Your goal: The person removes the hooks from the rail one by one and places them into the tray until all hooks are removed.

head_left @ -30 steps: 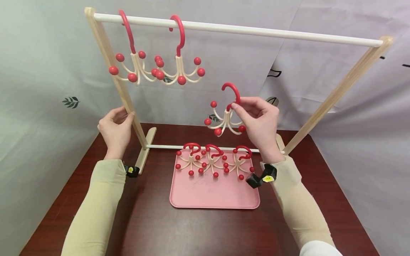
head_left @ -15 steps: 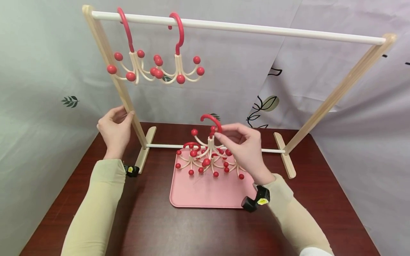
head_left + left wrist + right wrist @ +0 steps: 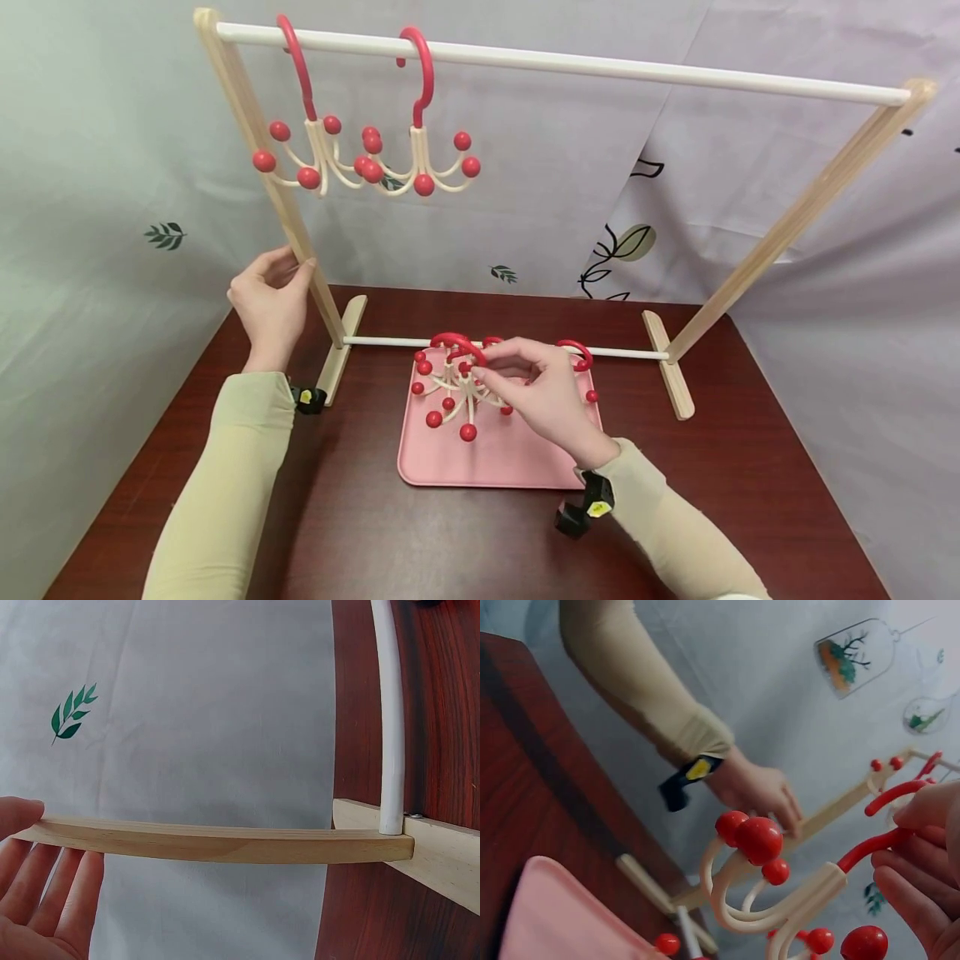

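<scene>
My left hand [image 3: 270, 308] grips the left wooden post [image 3: 225, 844] of a hanging rack, thumb on one side and fingers on the other. Low over the pink tray [image 3: 502, 467], my right hand [image 3: 547, 396] pinches the red hook of a hanger [image 3: 817, 892] with curved cream arms tipped by red balls. In the head view this hanger overlaps others lying at the tray's back edge; the right-hand one's red hook [image 3: 576, 348] shows beyond my fingers. Two like hangers, one at the left [image 3: 315, 137] and another beside it [image 3: 420, 154], hang from the rack's white top rod [image 3: 600, 67].
A white lower rod [image 3: 390, 342] joins the rack's feet behind the tray. The right post [image 3: 802, 217] slants up from its wooden foot [image 3: 671, 375]. Pale patterned cloth [image 3: 525, 242] hangs behind the dark wooden table [image 3: 360, 525].
My right hand has brought the hanger down and to the left, from in front of the cloth to over the tray. My left hand has stayed on the post.
</scene>
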Available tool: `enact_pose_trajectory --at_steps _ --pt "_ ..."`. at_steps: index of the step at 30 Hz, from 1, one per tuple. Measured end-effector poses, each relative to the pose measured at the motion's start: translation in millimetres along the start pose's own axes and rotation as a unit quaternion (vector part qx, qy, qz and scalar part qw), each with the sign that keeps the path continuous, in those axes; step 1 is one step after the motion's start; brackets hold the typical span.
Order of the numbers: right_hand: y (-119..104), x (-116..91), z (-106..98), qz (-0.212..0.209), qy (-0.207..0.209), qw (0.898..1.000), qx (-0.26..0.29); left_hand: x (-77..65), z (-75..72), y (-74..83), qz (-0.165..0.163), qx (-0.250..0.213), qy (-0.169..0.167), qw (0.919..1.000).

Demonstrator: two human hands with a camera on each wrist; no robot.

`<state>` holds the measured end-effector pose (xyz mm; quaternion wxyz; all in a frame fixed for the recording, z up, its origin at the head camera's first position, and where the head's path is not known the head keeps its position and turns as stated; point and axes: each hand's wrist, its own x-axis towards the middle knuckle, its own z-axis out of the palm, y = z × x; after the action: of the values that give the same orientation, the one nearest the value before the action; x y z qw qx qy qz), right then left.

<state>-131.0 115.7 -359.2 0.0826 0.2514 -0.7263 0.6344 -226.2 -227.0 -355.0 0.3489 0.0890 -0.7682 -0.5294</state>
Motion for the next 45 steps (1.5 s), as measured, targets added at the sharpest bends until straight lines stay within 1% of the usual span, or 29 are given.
enact_pose_trajectory --at_steps 5,10,14,16,27,30,36,45 --pt "12 -10 10 0.031 -0.031 0.999 0.029 0.2 -0.7 -1.0 -0.001 -0.001 -0.002 1.0" --pt "26 -24 20 0.068 -0.069 0.994 0.05 0.2 -0.7 -2.0 0.0 0.005 -0.007 1.0" --pt "37 -32 28 0.076 -0.094 0.99 0.07 0.6 -1.1 -2.8 0.002 0.01 -0.006 0.9999" --pt "41 -35 31 0.083 -0.1 0.989 0.076 0.9 -1.2 -2.8 0.001 0.01 -0.005 0.9999" --pt "62 -39 40 0.107 -0.094 0.986 0.086 1.4 -0.7 -2.5 0.003 0.002 -0.005 1.0" --pt "64 -39 41 0.113 -0.091 0.986 0.086 1.0 -0.6 -2.6 0.003 -0.001 -0.004 1.0" --pt "69 -38 44 0.113 -0.089 0.985 0.094 1.0 0.2 -3.1 0.004 -0.004 -0.005 1.0" --pt "70 -39 45 0.124 -0.083 0.984 0.095 2.1 0.3 -3.0 0.002 -0.008 -0.003 1.0"
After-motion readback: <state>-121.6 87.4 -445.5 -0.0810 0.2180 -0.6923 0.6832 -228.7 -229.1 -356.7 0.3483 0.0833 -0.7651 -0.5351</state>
